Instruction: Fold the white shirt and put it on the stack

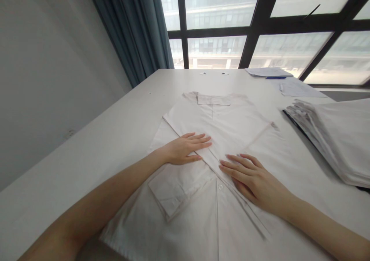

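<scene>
A white shirt (187, 207) lies spread on the white table, its collar end away from me and its lower part towards me. One sleeve is laid slantwise across the front, and its cuff rests at the lower left of the shirt. A small button shows near the middle. My left hand (185, 149) lies flat on the folded sleeve, fingers stretched to the right. To the right and a little nearer, my right hand (251, 180) rests on the fabric with its fingers extended towards the left. Neither hand grasps anything.
On the right stands a stack of folded white cloth (332, 137) on something dark. Papers (268, 72) with a blue pen (275, 77) lie at the far right of the table (115, 145). A blue curtain (135, 26) and a dark-framed window (219, 32) are behind; a wall (52, 79) is left.
</scene>
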The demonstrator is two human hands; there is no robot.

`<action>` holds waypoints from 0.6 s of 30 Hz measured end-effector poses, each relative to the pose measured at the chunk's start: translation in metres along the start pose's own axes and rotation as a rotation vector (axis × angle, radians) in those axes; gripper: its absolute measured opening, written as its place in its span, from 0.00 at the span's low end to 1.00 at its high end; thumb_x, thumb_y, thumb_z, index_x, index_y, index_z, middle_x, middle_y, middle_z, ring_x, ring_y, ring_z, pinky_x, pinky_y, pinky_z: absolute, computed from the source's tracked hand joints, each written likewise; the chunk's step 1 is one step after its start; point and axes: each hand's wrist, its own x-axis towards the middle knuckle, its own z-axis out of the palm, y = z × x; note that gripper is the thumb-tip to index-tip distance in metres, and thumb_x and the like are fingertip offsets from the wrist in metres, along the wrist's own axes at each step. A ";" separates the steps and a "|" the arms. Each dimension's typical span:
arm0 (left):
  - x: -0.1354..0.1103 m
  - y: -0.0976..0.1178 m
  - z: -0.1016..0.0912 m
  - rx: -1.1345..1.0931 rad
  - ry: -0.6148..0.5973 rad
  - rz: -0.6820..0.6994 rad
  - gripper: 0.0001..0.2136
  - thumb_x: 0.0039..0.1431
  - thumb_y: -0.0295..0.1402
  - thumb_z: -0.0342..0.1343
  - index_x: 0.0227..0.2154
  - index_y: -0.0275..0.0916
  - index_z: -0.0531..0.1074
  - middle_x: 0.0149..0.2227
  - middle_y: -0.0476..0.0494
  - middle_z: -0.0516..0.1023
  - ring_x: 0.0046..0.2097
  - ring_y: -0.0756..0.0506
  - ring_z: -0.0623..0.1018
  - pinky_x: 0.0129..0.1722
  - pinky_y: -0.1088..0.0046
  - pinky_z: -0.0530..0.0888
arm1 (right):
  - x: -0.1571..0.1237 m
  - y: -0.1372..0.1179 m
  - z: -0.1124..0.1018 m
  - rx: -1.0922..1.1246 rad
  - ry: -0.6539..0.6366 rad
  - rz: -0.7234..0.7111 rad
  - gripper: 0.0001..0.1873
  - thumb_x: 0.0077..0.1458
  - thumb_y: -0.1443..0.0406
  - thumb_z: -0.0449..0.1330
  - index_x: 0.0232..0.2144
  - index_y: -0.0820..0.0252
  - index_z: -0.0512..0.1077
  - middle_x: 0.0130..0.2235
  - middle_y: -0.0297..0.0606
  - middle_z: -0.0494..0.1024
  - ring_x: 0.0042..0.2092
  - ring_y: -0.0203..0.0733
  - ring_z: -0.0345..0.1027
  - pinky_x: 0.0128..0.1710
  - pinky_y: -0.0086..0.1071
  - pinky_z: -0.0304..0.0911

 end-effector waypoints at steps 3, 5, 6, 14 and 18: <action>-0.001 -0.005 0.003 0.027 0.009 -0.067 0.28 0.69 0.45 0.44 0.68 0.42 0.48 0.70 0.40 0.49 0.70 0.41 0.49 0.67 0.58 0.48 | 0.000 -0.001 -0.002 0.025 -0.028 -0.013 0.26 0.62 0.70 0.50 0.61 0.55 0.64 0.61 0.38 0.69 0.64 0.47 0.57 0.61 0.50 0.57; -0.002 -0.007 0.005 0.028 0.012 -0.080 0.27 0.70 0.45 0.41 0.68 0.44 0.48 0.70 0.41 0.48 0.70 0.41 0.48 0.67 0.58 0.48 | 0.001 -0.001 -0.003 0.044 -0.049 -0.009 0.26 0.62 0.70 0.50 0.61 0.55 0.64 0.61 0.39 0.68 0.64 0.47 0.57 0.60 0.50 0.58; -0.002 -0.008 0.006 0.029 0.014 -0.091 0.26 0.71 0.44 0.39 0.68 0.44 0.49 0.70 0.41 0.48 0.70 0.41 0.48 0.66 0.58 0.48 | 0.001 -0.001 -0.003 0.059 -0.057 -0.003 0.26 0.62 0.70 0.50 0.61 0.55 0.64 0.62 0.39 0.68 0.64 0.47 0.57 0.60 0.50 0.57; -0.005 -0.024 0.008 0.113 0.016 -0.424 0.28 0.70 0.47 0.37 0.68 0.42 0.48 0.70 0.34 0.44 0.70 0.35 0.47 0.64 0.45 0.47 | 0.000 0.012 -0.017 0.338 -0.166 0.071 0.23 0.64 0.65 0.51 0.60 0.49 0.67 0.62 0.37 0.67 0.66 0.46 0.54 0.64 0.48 0.53; -0.014 -0.035 -0.006 0.137 -0.074 -0.734 0.31 0.69 0.50 0.37 0.69 0.41 0.45 0.71 0.34 0.41 0.71 0.34 0.44 0.64 0.44 0.47 | -0.010 0.027 -0.043 0.408 -0.261 0.224 0.20 0.65 0.56 0.51 0.57 0.45 0.69 0.63 0.34 0.66 0.65 0.48 0.56 0.63 0.48 0.56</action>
